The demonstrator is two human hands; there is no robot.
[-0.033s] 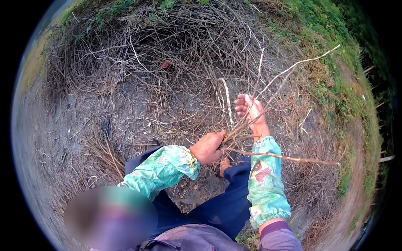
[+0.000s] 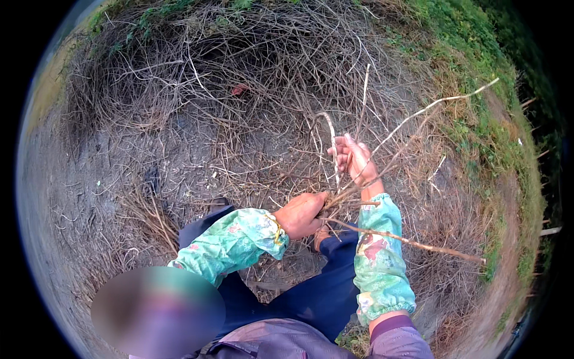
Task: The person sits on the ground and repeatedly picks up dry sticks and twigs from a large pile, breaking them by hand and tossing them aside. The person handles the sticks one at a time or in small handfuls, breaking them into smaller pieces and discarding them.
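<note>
My left hand (image 2: 300,216), low in the middle, is closed around the butt ends of a small bunch of dry branches (image 2: 348,190). From that grip the branches fan out to the upper right, and one long stick (image 2: 412,242) runs right across my right sleeve. My right hand (image 2: 354,160) is raised beside the bunch, fingers loosely apart, with some of the twigs lying against its palm and wrist. A pale bent stick (image 2: 332,140) curves up close to its fingertips. Both forearms wear green patterned sleeve covers (image 2: 379,257).
A large heap of dry twigs (image 2: 239,66) spreads over the far ground, a small red scrap (image 2: 240,89) in it. Another bundle of twigs (image 2: 152,218) lies at left. Green plants (image 2: 460,36) grow along the right edge. My dark-trousered legs (image 2: 311,305) are bent below my hands.
My right hand has shifted slightly left, toward the bent stick. The branches in my left hand have swung a little, their far tips dropping to the right.
</note>
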